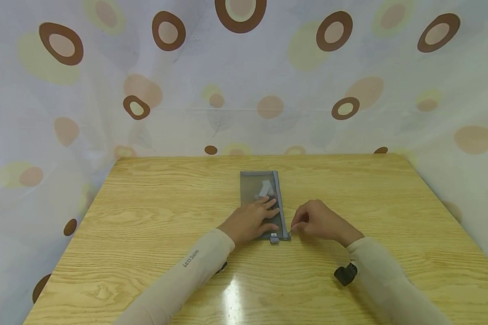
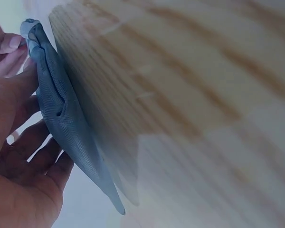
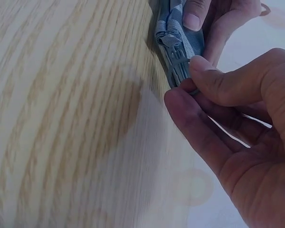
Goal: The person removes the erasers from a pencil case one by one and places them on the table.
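Note:
A grey mesh zipper pouch [image 1: 249, 184] lies flat on the table, its zipper edge [image 1: 280, 194] facing right. Through the mesh a white item [image 1: 265, 188] shows, its kind unclear. My left hand [image 1: 253, 219] rests on the pouch with fingers spread, pressing its near half. At the near right corner, my right hand [image 1: 319, 221] pinches the zipper pull between thumb and forefinger; the right wrist view has these fingertips [image 3: 202, 66] beside the pouch's folded end [image 3: 173, 42]. In the left wrist view the pouch's side [image 2: 69, 123] bulges slightly, with a crease along it.
The pouch lies on a wood-grain table [image 1: 154, 203]. Behind it and at both sides hangs a white curtain [image 1: 244, 67] with brown and beige circles. A small fabric tab [image 1: 274, 241] sticks out from the pouch's near end. Black wrist cameras [image 1: 345, 274] sit at the sleeves.

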{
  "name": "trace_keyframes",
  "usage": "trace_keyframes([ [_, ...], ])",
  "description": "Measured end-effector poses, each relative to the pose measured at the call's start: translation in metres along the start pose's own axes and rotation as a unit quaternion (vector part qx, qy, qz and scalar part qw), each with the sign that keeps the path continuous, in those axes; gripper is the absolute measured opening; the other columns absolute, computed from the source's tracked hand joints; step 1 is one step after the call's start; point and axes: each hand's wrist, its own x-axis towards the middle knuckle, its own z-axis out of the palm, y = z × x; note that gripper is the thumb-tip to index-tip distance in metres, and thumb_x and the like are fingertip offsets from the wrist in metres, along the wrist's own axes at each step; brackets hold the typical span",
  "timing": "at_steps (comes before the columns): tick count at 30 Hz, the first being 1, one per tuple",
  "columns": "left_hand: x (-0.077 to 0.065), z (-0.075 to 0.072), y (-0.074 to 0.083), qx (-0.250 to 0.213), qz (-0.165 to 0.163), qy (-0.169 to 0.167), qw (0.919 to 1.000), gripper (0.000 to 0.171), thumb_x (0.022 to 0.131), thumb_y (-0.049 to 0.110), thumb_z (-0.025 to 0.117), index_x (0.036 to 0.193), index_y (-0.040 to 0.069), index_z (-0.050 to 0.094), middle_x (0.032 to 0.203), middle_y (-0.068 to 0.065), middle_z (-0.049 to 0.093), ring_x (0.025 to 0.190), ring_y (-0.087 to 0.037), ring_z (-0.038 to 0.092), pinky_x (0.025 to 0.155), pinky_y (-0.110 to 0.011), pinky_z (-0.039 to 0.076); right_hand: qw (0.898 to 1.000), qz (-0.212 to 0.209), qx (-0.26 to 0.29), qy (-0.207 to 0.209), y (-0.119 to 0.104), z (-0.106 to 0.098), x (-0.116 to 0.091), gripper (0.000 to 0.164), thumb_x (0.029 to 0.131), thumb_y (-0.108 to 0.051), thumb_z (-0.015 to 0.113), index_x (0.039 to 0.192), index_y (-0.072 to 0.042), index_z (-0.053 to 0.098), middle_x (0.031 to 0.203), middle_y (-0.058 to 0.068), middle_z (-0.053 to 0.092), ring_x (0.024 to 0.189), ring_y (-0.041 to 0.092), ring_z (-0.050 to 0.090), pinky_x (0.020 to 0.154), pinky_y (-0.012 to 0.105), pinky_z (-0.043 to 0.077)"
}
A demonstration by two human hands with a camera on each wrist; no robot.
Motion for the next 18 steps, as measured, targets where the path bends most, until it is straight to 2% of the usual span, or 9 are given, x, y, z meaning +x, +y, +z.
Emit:
trace_keyframes([
  [11, 0.0006, -0.0028, 0.0002, -0.006, 0.005, -0.002, 1.0000, 0.058, 0.097, 0.044, 0.063, 0.145, 0.012, 0.055, 0.158, -0.007, 0.038, 0.148, -0.026, 0.032, 0.115, -0.037, 0.038, 0.999, 0.016, -0.005, 0.031, 0.0005, 0.0025, 0.0039, 0.014, 0.086, 0.002, 0.074, 0.080, -0.010, 0.078, 0.079, -0.005, 0.073, 0.072, 0.008, 0.061, 0.066, 0.028, 0.052],
  [18, 0.0013, -0.0017, -0.0003, 0.005, 0.008, -0.008, 0.9999, 0.058, 0.098, 0.045, 0.063, 0.145, 0.012, 0.055, 0.158, -0.008, 0.037, 0.148, -0.026, 0.031, 0.115, -0.037, 0.037, 0.999, 0.038, -0.011, 0.033, -0.0002, 0.0040, 0.0054, 0.014, 0.086, 0.002, 0.074, 0.079, -0.009, 0.078, 0.078, -0.004, 0.072, 0.074, 0.010, 0.060, 0.067, 0.030, 0.053],
])
